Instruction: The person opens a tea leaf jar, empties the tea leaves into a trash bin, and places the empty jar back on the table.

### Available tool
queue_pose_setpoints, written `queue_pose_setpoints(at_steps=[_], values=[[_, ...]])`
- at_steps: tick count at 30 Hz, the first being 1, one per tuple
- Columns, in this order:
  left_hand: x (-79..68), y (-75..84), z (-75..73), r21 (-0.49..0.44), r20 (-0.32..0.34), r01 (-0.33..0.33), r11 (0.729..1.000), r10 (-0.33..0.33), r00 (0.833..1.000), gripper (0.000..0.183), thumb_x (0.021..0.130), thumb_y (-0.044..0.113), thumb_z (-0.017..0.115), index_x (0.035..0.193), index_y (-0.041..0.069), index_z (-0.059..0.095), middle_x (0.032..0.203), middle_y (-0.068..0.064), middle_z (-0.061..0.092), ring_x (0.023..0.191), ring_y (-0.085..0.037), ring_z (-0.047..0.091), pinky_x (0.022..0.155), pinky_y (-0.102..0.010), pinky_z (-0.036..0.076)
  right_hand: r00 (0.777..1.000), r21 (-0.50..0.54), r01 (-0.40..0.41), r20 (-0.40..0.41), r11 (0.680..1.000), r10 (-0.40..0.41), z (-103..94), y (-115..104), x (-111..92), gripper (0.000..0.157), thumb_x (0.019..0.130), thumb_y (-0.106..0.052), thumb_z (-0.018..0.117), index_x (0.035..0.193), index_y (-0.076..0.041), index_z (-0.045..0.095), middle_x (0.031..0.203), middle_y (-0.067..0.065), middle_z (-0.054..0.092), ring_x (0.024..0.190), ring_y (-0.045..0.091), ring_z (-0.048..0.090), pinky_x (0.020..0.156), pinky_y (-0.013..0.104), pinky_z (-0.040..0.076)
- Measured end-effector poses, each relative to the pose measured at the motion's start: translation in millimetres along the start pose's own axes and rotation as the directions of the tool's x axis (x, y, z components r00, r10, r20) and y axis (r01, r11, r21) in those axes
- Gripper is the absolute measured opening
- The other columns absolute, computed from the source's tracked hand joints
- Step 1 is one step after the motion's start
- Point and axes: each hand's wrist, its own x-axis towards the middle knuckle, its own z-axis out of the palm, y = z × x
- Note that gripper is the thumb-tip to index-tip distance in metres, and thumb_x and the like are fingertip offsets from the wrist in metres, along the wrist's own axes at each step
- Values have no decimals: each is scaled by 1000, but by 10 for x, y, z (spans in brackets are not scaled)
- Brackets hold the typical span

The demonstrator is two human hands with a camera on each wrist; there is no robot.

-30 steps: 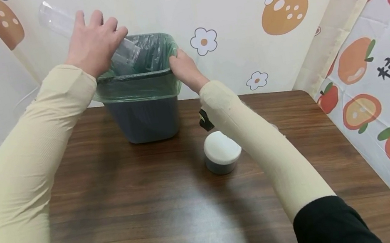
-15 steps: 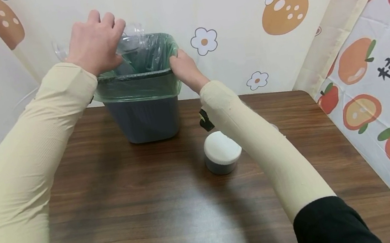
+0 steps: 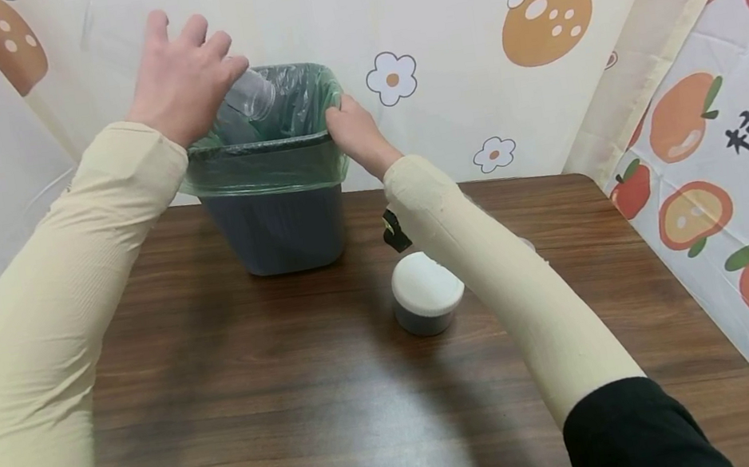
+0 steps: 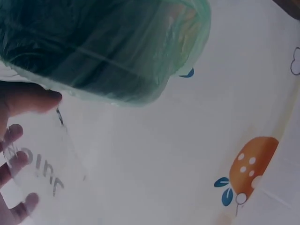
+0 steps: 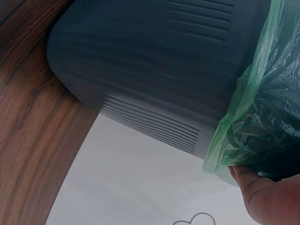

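Note:
My left hand [image 3: 180, 81] holds a clear plastic bottle [image 3: 252, 97] over the left side of the bin [image 3: 280, 231], its wide mouth tilted down into the opening. Thumb and fingers wrap the bottle [image 4: 56, 150] in the left wrist view, where grey lettering shows through the clear wall. Most of its body is hidden behind the hand in the head view. A green bag [image 3: 263, 171] lines the dark bin and folds over its rim. My right hand [image 3: 360, 135] grips the bin's right rim through the bag, thumb outside.
A round tub [image 3: 425, 282] with a white lid and grey base stands on the wooden table [image 3: 284, 408], beside my right forearm. Something clear peeks out behind that forearm. Printed curtains [image 3: 444, 118] hang directly behind the bin and along both sides.
The bottle rose to nearly level half a second ago, then tipped mouth-down again as my left hand turned. My right hand and the bin stayed in place.

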Motion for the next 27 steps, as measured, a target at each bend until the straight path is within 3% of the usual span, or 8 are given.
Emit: queue_pose_setpoints(at_steps=[5,13,22,27], values=[[25,-4,5,81,27,-63,995,61,998,23,85,-12,55,98,4,63,99,-18,53,101,-37,38,105,-57,17,1000,-4,3,-9,1000,-3,0,4,3,45,100,-19,23,140,-7,35,132,11,46,119,17,46,101,32,37],[27,-3,10,92,58,-99,991,94,994,21,85,-9,57,97,5,67,92,-16,52,100,-36,38,108,-55,12,1000,2,9,0,1000,-9,6,15,-1,44,99,-20,23,138,-5,37,132,12,46,120,18,46,102,34,37],[10,7,8,71,29,-35,997,33,999,25,84,-11,56,100,5,67,96,-18,54,98,-36,38,103,-58,19,1000,3,8,-3,1000,-8,3,10,-5,44,99,-20,23,138,-6,36,132,11,46,119,16,45,101,31,37],[1,26,9,42,42,19,999,-21,999,24,85,-12,51,102,3,61,92,-19,49,92,-39,37,88,-61,28,1000,1,8,-7,1000,-8,2,11,-2,44,99,-20,23,138,-6,37,132,11,46,118,16,45,101,30,37]])
